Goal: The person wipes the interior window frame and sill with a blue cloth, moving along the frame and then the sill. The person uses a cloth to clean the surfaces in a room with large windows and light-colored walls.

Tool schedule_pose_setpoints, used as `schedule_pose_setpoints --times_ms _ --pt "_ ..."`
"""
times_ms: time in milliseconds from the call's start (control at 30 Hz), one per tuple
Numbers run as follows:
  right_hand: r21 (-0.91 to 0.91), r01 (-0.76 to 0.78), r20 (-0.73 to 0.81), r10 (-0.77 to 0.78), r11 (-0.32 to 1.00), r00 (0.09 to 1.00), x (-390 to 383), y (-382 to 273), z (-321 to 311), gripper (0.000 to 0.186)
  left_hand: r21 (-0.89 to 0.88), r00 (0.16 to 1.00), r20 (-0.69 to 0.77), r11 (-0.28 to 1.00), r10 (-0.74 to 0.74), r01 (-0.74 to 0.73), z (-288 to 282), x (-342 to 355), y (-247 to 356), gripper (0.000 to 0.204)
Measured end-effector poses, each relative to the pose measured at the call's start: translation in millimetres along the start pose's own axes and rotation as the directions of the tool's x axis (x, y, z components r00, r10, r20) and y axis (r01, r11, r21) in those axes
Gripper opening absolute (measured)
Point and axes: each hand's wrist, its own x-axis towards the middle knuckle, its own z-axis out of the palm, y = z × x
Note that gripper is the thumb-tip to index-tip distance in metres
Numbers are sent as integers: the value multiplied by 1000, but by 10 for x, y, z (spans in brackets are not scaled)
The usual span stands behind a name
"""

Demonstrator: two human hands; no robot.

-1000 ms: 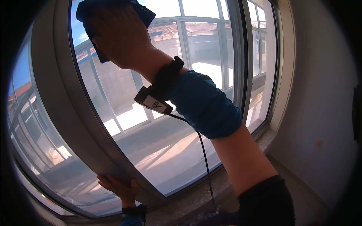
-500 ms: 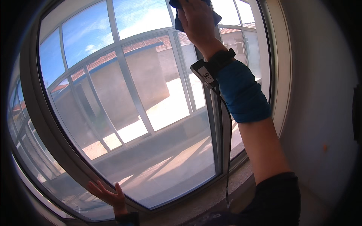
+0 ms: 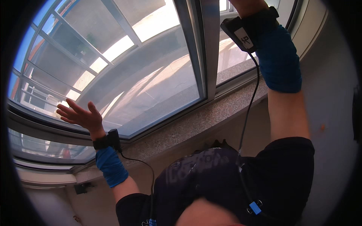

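My left hand [image 3: 81, 116] is raised by the lower part of the window glass [image 3: 141, 90], fingers spread and nothing in it; whether it touches the pane I cannot tell. My right forearm [image 3: 287, 113] reaches up past the window's right side, and the hand itself is cut off by the top edge, so what it holds is hidden. Each wrist wears a black strapped device [image 3: 240, 33] with a cable, above a blue sleeve band [image 3: 279, 64].
A speckled stone sill [image 3: 203, 116] runs below the metal window frame [image 3: 209, 56]. A pale wall [image 3: 332, 94] stands at the right. A small dark object [image 3: 82, 188] is under the sill at lower left. Outside are framed panes and a sunlit wall.
The view has tipped down toward my body and sill. My right hand, earlier pressing a dark cloth on the glass, has moved rightward, then out of frame. My left hand sits higher in the picture, spread.
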Motion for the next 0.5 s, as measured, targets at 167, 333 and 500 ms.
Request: schedule_pose_setpoints --times_ms 167,333,500 --pt "-139 -44 249 78 989 965 -1277 -746 -324 35 4 998 -39 999 42 -42 -20 63 21 78" --pt "-77 -125 627 146 989 765 -2869 -1498 -812 37 8 995 -36 996 93 -93 -43 45 -4 75" --pt "64 -144 830 28 987 558 -4061 -1998 -1295 34 28 998 -60 999 30 -28 3 11 -8 79"
